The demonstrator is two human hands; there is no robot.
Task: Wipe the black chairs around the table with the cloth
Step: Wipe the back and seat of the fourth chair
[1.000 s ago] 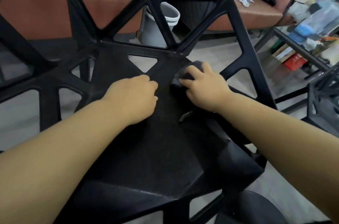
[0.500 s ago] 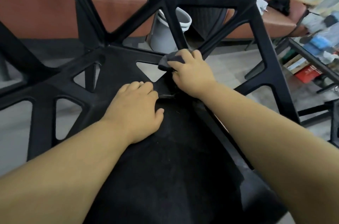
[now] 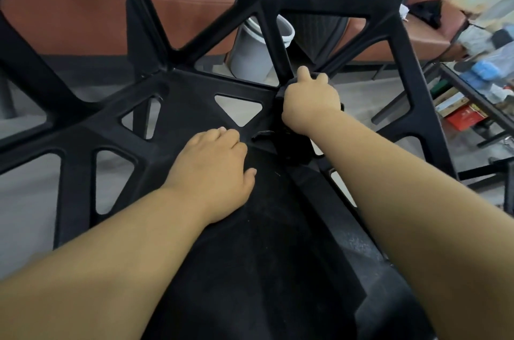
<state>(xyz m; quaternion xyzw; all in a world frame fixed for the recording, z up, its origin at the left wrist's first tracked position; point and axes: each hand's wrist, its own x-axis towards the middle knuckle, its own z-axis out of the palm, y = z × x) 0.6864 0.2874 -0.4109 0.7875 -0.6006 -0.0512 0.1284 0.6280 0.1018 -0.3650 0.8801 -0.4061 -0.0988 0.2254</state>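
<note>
Right hand [image 3: 310, 100] has moved further up and back since half a second ago, from the seat's rear edge onto the joint where the back struts meet the seat. Left hand [image 3: 214, 172] is about where it was, and the view has pulled in closer to the backrest.

Head view, surface and room:
- black chair [image 3: 250, 256] fills the frame. It has a matte seat with a few pale specks and a backrest of thick struts [image 3: 172, 80] with triangular cut-outs.
- grey floor [image 3: 22, 200] shows through the cut-outs.
- grey bin [image 3: 250, 53] stands just behind the backrest, with a mesh office chair [image 3: 314, 25] beside it.
- brown padded bench [image 3: 83, 14] runs along the back.
- glass-topped table [image 3: 472, 83] is at far right with blurred clutter on it, and a red box [image 3: 464, 117] sits on the floor under it.

Grip and cloth:
- cloth [image 3: 281, 96] is dark and bunched under the right hand. Only its edges show, at the left of the palm and above the knuckles, and it is hard to separate from the black plastic.
- right hand is curled over the cloth and presses it onto the strut joint at the rear right of the seat, with two fingertips poking over the top.
- left hand lies palm-down on the seat. Its fingers are loosely bent with the tips touching the plastic just below the small triangular hole, the thumb is out to the side, and it holds nothing.
- hands are near each other but not touching.
</note>
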